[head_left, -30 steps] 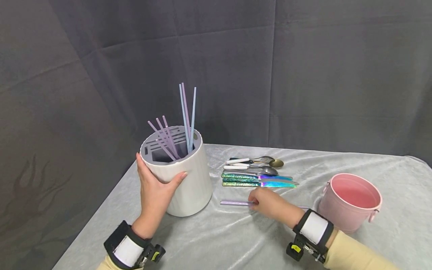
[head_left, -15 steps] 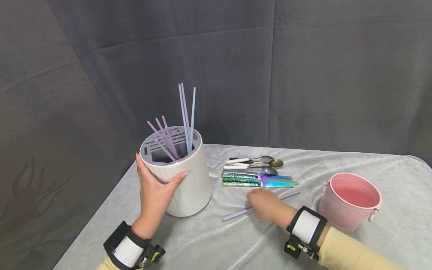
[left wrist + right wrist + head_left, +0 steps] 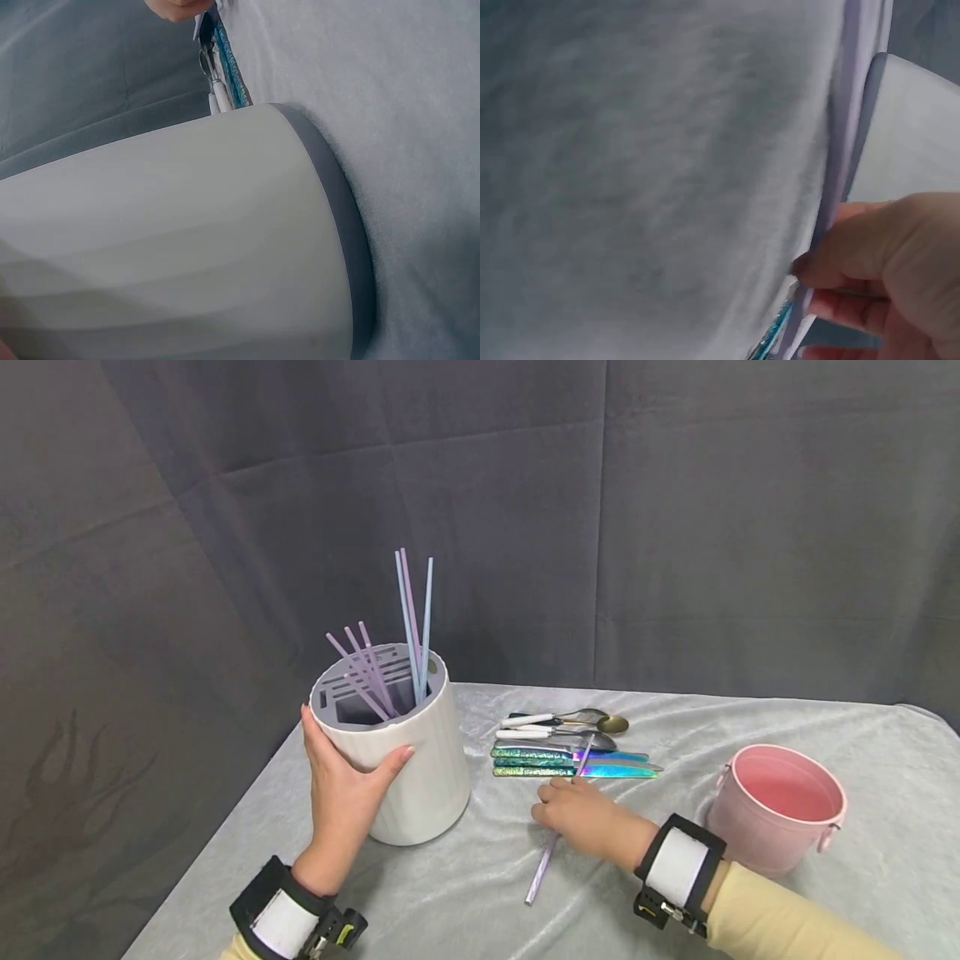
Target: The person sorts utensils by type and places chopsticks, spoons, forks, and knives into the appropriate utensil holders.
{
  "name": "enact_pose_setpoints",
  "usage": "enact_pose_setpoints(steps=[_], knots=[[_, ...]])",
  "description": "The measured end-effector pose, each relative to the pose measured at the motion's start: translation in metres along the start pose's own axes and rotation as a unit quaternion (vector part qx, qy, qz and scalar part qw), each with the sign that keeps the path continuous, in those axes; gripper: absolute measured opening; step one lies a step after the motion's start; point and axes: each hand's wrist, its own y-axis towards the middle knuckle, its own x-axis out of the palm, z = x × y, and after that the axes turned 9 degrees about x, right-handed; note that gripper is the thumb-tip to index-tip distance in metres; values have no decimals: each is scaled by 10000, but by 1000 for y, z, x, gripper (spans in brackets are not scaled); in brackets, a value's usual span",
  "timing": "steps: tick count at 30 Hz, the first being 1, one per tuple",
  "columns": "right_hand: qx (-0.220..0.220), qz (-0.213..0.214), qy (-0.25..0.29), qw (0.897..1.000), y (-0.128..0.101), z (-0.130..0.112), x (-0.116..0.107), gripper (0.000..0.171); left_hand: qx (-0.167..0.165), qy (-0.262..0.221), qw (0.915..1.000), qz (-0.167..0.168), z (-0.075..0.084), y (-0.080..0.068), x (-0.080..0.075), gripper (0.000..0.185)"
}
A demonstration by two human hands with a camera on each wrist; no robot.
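Observation:
My left hand holds the side of a white round utensil holder with a grey slotted top, thumb at the front. Purple chopsticks and light blue chopsticks stand tilted in its opening. Right of the holder, my right hand pinches a purple chopstick near its middle. It slants, its far end over the knives and its near end toward me. In the right wrist view, a pale strip runs beside this chopstick; I cannot tell if it is a second one.
Behind my right hand lie several knives with shiny green handles. Beyond them are spoons, some with white handles. A pink bucket stands at the right on the grey cloth-covered table. A dark curtain hangs behind.
The purple chopstick has turned from lying crosswise to pointing away from me, with my right hand shifting slightly left. My left hand stays on the holder.

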Motion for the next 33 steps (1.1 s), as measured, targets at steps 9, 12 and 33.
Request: enact_pose_setpoints(steps=[9, 12, 33], knots=[[769, 1, 1049, 9915, -7, 2, -3, 33, 74, -10, 10000, 26, -1, -1, 0, 122], [1775, 35, 1424, 9738, -11, 3, -4, 25, 77, -38, 10000, 22, 0, 0, 1, 121], [4296, -1211, 2211, 8671, -10, 11, 3, 34, -79, -68, 9999, -30, 0, 0, 0, 122]])
